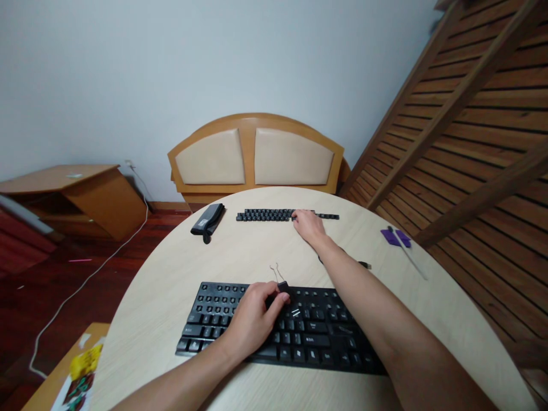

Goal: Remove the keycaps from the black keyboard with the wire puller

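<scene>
A black keyboard (314, 339) lies near the front of the round table, its upper rows stripped of keycaps and its lower rows still capped. My left hand (252, 319) rests over its middle, closed on a keycap puller (283, 287) whose two thin wires point up and away. Farther off, loose black keycaps (265, 215) stand in neat rows. At the right part of those rows, my right hand (309, 225) has its fingers closed on a small black keycap (294, 218). My right forearm crosses above the keyboard's right side and hides part of it.
A dark folded pouch (208, 220) lies at the table's far left. On the right are a purple cloth (394, 237) with a thin stick (409, 254) across it. A cable plug (365, 265) shows beside my right forearm. A wooden headboard (249, 148) stands behind the table (171, 262).
</scene>
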A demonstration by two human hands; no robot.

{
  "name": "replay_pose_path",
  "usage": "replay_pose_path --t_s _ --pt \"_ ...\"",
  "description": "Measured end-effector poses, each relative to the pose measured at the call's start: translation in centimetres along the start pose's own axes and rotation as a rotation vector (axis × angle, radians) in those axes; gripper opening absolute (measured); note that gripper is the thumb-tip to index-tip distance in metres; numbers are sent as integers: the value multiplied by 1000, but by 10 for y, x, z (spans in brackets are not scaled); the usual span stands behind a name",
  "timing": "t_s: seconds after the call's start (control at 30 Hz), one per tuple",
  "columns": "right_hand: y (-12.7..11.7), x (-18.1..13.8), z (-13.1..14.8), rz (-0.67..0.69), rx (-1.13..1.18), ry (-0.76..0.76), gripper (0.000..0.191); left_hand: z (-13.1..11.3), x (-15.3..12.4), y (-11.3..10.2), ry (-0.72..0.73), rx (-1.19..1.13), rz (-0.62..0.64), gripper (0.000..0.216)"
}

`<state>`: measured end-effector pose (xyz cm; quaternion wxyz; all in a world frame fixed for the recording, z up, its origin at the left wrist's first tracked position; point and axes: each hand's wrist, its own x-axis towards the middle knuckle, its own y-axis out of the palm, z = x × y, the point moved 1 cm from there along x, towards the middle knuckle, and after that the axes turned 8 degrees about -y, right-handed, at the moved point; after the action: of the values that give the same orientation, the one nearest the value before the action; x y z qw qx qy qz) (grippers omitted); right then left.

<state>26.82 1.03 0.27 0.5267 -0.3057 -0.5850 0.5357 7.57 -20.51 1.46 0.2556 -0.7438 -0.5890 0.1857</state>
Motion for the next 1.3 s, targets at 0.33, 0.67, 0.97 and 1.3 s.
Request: replay_pose_path --t_s 0.33,0.67,0.97,1.3 --pt "7 0 2 -22 32 -1 31 0 0 -1 -13 0 1 29" --pt "2 -3 8 28 16 -3 35 2 0 1 -4 9 -25 29" --pt "-37 -35 15 248 -2 -63 68 -4 0 -3 27 -7 -5 31" --pt "-69 -143 46 286 62 -180 58 -3 -1 -2 50 -38 -10 33"
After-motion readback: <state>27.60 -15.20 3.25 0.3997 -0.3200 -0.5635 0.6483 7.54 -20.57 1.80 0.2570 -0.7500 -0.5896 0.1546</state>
